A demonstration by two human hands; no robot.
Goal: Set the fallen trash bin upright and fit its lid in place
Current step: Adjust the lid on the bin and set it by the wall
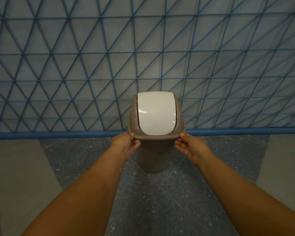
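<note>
A taupe trash bin (154, 158) stands upright on the speckled floor, close to the wall. Its lid (156, 114), a taupe dome with a white swing flap, sits on top of the bin. My left hand (126, 144) pinches the lid's near left rim, thumb on top and fingers underneath. On the opposite side my right hand (189, 147) holds the near right rim the same way. The bin's lower body shows between my two forearms.
A wall (75, 65) patterned with blue triangle lines rises right behind the bin, ending in a blue baseboard (58, 134). The floor has a dark speckled area (160, 201) flanked by lighter grey patches left and right.
</note>
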